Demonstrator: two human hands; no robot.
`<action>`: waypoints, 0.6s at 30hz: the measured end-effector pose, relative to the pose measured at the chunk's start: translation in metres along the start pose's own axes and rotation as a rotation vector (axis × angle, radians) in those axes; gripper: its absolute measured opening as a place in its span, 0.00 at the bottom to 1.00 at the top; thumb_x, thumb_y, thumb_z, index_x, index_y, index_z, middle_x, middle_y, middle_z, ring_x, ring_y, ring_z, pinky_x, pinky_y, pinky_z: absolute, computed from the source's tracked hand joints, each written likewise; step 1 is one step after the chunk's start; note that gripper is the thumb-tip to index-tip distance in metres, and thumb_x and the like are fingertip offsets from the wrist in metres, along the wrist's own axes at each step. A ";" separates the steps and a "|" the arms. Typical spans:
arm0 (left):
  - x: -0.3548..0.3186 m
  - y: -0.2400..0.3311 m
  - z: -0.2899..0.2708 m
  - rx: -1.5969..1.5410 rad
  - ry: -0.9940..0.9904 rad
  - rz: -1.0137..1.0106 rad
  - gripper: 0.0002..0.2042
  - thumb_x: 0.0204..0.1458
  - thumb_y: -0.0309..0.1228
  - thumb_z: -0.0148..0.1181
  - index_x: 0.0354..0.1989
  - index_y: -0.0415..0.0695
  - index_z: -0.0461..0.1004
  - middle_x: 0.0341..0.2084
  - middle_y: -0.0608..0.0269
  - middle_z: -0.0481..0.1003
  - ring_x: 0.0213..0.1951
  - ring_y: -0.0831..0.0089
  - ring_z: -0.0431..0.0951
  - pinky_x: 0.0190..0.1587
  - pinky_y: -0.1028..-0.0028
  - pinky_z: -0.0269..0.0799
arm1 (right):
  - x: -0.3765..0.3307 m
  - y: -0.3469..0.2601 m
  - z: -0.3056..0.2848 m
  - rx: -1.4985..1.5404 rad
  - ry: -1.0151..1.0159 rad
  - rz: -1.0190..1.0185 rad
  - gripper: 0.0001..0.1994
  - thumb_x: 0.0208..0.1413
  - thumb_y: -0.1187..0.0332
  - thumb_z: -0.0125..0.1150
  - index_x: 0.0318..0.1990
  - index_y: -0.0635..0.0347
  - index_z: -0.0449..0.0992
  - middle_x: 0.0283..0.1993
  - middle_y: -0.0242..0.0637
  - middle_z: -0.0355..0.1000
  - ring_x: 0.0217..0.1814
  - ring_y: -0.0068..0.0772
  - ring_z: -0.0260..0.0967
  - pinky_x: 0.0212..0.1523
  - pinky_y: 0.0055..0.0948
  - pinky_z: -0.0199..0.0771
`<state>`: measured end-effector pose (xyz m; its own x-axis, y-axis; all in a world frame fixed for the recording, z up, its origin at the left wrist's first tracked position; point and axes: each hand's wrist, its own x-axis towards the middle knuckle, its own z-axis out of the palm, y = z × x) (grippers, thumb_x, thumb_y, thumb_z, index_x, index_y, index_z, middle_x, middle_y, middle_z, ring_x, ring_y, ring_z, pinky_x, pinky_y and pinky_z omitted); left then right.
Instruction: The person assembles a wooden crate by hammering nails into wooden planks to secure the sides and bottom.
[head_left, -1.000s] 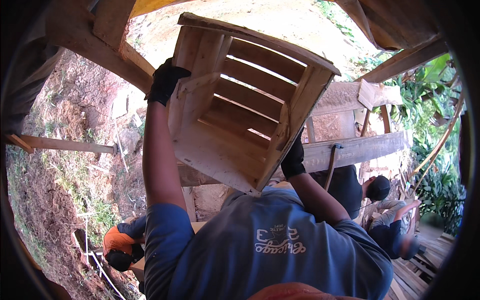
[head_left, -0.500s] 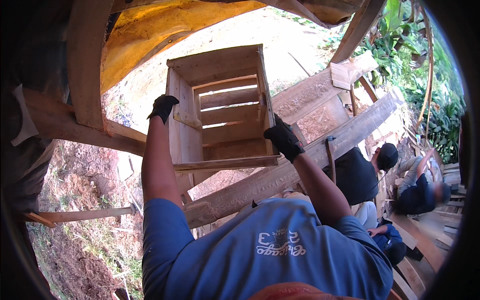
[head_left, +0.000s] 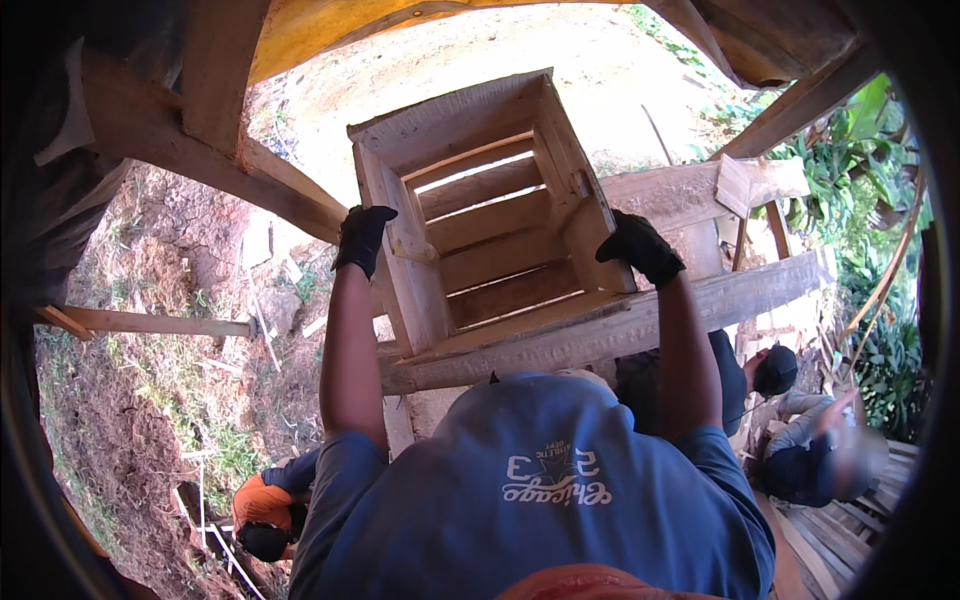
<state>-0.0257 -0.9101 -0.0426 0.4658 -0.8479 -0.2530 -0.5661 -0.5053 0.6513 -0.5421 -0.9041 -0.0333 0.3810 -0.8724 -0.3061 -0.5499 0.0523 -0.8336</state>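
Observation:
A wooden slatted crate (head_left: 450, 125) is in front of me, tilted, with its open side facing me and gaps of light between its slats. My left hand (head_left: 365, 238), in a black glove, is closed on the crate's left side wall, thumb over the edge. My right hand (head_left: 642, 248), also in a black glove, grips the opposite side wall near its lower corner. The crate's near edge is at a long plank (head_left: 720, 292) of the bench; I cannot tell whether the two touch. The fingers outside the walls are partly hidden.
A second plank (head_left: 680, 195) runs behind, with a small board (head_left: 738, 187) on it. Wooden posts (head_left: 215, 100) and a beam frame the left. One person (head_left: 268, 505) in orange bends at lower left; others (head_left: 810, 465) sit at right beside stacked boards (head_left: 835, 540).
Both hands have shifted right with the crate, which now leans more and has its near edge by the bench plank. The view has turned, and a person in orange appears at lower left.

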 end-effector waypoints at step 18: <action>-0.186 -0.070 0.031 -0.386 0.006 -0.151 0.40 0.48 0.58 0.69 0.59 0.33 0.75 0.51 0.40 0.81 0.52 0.50 0.84 0.56 0.57 0.77 | 0.038 0.025 -0.054 -0.180 -0.225 -0.146 0.10 0.57 0.68 0.66 0.45 0.55 0.86 0.44 0.40 0.82 0.50 0.36 0.76 0.57 0.36 0.73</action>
<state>-0.0943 -0.7220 -0.0634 0.5282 -0.7676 -0.3629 -0.1948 -0.5256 0.8281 -0.5819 -0.9623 -0.0409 0.6095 -0.7337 -0.3003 -0.5922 -0.1695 -0.7877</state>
